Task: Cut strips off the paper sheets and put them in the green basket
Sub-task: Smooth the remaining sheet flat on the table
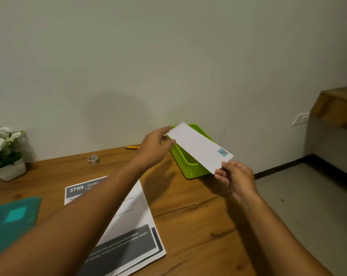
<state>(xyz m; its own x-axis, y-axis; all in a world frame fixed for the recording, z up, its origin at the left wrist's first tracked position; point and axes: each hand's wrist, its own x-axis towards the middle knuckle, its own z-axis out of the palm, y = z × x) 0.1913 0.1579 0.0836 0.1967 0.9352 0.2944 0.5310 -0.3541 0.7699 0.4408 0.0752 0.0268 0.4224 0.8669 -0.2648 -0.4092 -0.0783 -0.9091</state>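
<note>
Right fingers [221, 173]: pinching the near corner of the strip [198, 146].
Left fingers [165, 130]: pinching its far end.
Basket [188, 168]: just under the strip between my fingers, on the worktop [188, 216].
Sheets [132, 226]: flat on the worktop, below my left forearm.

Blocked above green basket [190, 170] by paper strip [196, 145]; walled off behind. Open over table [188, 216] right of paper sheets [128, 226]. Cluttered left by flower pot [9, 170], teal folder [15, 220].

Strip [198, 146] over basket [188, 168] (perhaps touching)
</note>
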